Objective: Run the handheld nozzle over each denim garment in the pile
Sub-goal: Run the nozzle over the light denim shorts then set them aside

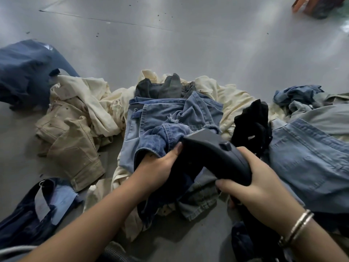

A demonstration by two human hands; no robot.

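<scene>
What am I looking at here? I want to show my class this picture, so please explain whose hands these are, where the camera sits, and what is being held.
There is no machine here: a person wears a camera on the head, looking down at their own hands. Crumpled blue, cream and tan clothes lie heaped on a grey floor. The right hand grips the handle of a black plastic handheld nozzle. The left hand holds a frayed blue denim garment against the nozzle's front end.
</scene>
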